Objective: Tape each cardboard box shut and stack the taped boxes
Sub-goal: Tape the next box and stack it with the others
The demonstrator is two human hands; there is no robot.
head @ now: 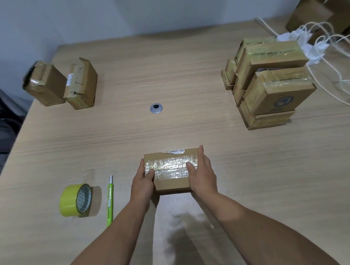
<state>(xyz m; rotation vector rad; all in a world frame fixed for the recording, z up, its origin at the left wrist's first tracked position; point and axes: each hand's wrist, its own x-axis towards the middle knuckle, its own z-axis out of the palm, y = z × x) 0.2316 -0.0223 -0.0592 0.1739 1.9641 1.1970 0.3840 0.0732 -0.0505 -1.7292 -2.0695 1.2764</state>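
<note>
A small cardboard box [172,181] with clear tape across its top lies on the wooden table [188,82] in front of me. My left hand [143,182] holds its left end, thumb on the taped top. My right hand [203,174] holds its right end, fingers along the side and thumb on the tape. A stack of taped boxes [267,83] stands at the right. Two more boxes [45,83] [82,85] stand at the far left. A yellow-green tape roll [76,200] and a green utility knife [109,200] lie left of my hands.
A round metal cable grommet [156,108] sits in the table's middle. White cables and plugs [314,46] trail over the back right corner. Larger brown cartons [324,10] stand beyond that corner. The table's left edge runs diagonally past the two left boxes.
</note>
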